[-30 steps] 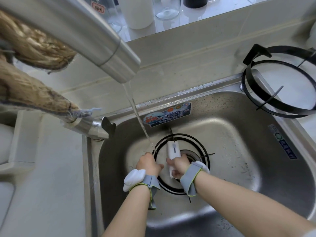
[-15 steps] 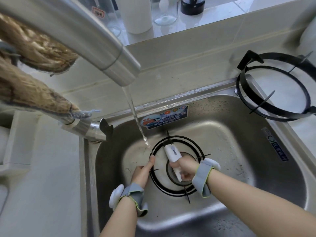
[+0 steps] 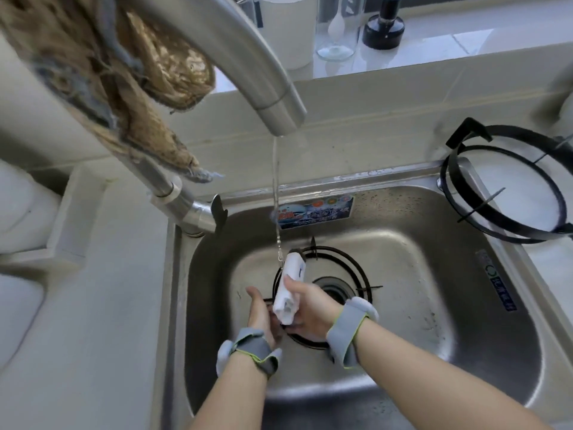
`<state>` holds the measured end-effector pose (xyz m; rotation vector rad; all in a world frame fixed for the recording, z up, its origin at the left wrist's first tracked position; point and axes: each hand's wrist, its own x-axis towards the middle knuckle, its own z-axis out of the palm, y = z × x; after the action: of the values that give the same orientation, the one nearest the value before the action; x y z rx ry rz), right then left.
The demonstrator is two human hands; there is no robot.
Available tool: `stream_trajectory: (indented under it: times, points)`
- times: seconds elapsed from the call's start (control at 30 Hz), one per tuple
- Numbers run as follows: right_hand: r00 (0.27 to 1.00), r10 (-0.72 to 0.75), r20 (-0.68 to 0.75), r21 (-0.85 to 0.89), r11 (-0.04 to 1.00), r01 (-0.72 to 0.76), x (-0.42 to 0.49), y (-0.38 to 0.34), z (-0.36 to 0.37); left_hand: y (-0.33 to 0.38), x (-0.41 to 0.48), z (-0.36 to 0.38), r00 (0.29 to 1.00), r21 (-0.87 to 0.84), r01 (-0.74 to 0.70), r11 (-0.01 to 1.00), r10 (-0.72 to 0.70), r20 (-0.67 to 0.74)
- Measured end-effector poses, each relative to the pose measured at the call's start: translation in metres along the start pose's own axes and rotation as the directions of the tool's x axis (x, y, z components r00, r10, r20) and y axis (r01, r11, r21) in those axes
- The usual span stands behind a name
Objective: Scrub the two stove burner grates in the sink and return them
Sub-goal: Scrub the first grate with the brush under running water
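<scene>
Down in the sink, working under a thin stream of water from the faucet. Clenching the right hand around a white scrub brush, fingers curled round its lower end, the brush head poking up past the fingertips into the falling water. Tucking the left hand in just beside the right fingers, thumb up, close against the brush's bottom end; too blurred to call those left fingers gripping or loose. Directly beneath both sets of fingers, flat on the sink floor around the drain: the first burner grate. Well off to the upper right of the fingers, out of the basin on the surface: the second burner grate, its near edge overhanging the sink corner. High above and left of the fingers, draped over the faucet neck: a frayed brown rag. Just behind the fingers, on both wrists: grey straps.
</scene>
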<state>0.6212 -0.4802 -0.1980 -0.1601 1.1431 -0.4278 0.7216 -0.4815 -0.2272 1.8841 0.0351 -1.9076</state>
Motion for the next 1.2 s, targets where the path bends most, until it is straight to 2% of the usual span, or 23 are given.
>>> stream_trajectory:
  times: [0.07, 0.17, 0.27, 0.33, 0.4, 0.47, 0.57, 0.7, 0.87, 1.07, 1.2]
  points:
    - [0.996, -0.086, -0.023, -0.022, 0.996, 0.086, -0.008, -0.011, 0.01, 0.002, 0.0, -0.004, 1.0, 0.026, -0.018, 1.0, 0.018, -0.005]
    - [0.959, -0.245, -0.142, -0.057, 0.969, 0.239, -0.015, -0.023, 0.016, 0.003, -0.008, -0.001, 0.996, 0.002, -0.06, 0.998, 0.06, 0.067]
    - [0.922, -0.315, -0.225, -0.073, 0.949, 0.306, -0.023, -0.021, 0.009, 0.005, -0.019, 0.003, 0.987, -0.043, -0.152, 0.987, 0.154, 0.044]
    - [0.919, -0.346, -0.191, -0.002, 0.936, 0.352, -0.034, -0.017, 0.002, 0.007, -0.028, 0.003, 0.972, -0.021, -0.228, 0.973, 0.229, 0.056]
    - [0.9, -0.403, -0.163, 0.112, 0.899, 0.423, -0.043, -0.019, -0.002, 0.009, -0.038, 0.002, 0.951, -0.02, -0.281, 0.96, 0.281, 0.131]
    - [0.87, -0.466, -0.163, 0.193, 0.849, 0.491, -0.051, -0.025, -0.005, 0.01, -0.05, 0.003, 0.917, -0.077, -0.334, 0.94, 0.342, 0.202]
    - [0.831, -0.517, -0.205, 0.231, 0.799, 0.555, -0.062, -0.037, -0.004, 0.013, -0.068, 0.011, 0.88, -0.192, -0.398, 0.897, 0.433, 0.196]
    - [0.826, -0.534, -0.182, 0.286, 0.775, 0.564, -0.074, -0.047, 0.001, 0.016, -0.085, 0.014, 0.841, -0.225, -0.478, 0.849, 0.516, 0.163]
    - [0.824, -0.552, -0.126, 0.257, 0.784, 0.565, -0.08, -0.05, 0.001, 0.025, -0.093, 0.012, 0.781, -0.182, -0.596, 0.782, 0.617, 0.095]
    - [0.853, -0.522, 0.022, 0.11, 0.849, 0.517, -0.085, -0.043, -0.001, 0.038, -0.098, 0.004, 0.788, 0.012, -0.614, 0.789, 0.613, 0.063]
    - [0.835, -0.533, 0.139, -0.073, 0.835, 0.546, -0.09, -0.042, -0.005, 0.04, -0.097, 0.004, 0.767, 0.079, -0.641, 0.763, 0.639, 0.053]
